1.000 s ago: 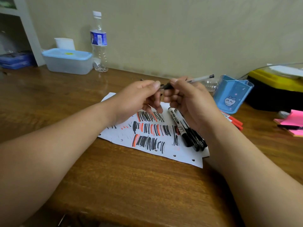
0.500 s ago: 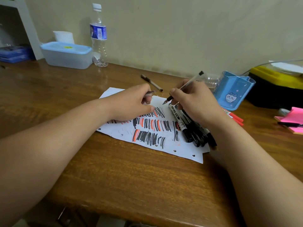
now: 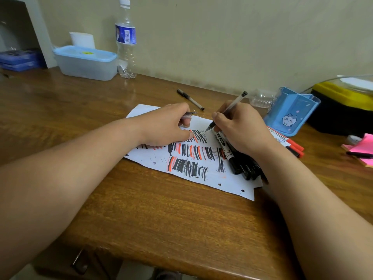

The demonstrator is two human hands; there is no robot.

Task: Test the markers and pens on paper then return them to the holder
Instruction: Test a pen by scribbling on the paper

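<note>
Right hand [image 3: 242, 130], right of frame centre: fingers curled round a clear-barrelled pen [image 3: 230, 108], gripped in a writing hold, barrel slanting toward the upper right, dark end uppermost. Pen tip lies at the top row of strokes on the paper [image 3: 230, 185]; contact with the sheet cannot be confirmed. Left hand [image 3: 167, 126], just left of centre: fingers curled, pinching a small clear pen cap [image 3: 189, 115] that juts out toward the right; the heel of the hand and the thumb rest on the paper. The paper lies flat on the wooden table [image 3: 161, 215], mid-frame, and carries three rows of short black and orange-red strokes plus punched holes along its lower edge. A bundle of black markers [image 3: 241, 167] lies on the sheet's right end, partly under the right wrist, one showing a white label. Red markers [image 3: 291, 143] lie on the table just right of that wrist, near the base of the holder [image 3: 290, 115]. The holder, a blue cup with a cartoon figure, stands upright at mid-right. A second capped pen [image 3: 190, 99] lies on the table above the paper, apart from both hands. Upper left: a water bottle [image 3: 126, 41] upright beside a lidded plastic container [image 3: 86, 61]. Right edge: pink sticky notes [image 3: 363, 148] with a dark pen across them.
</note>
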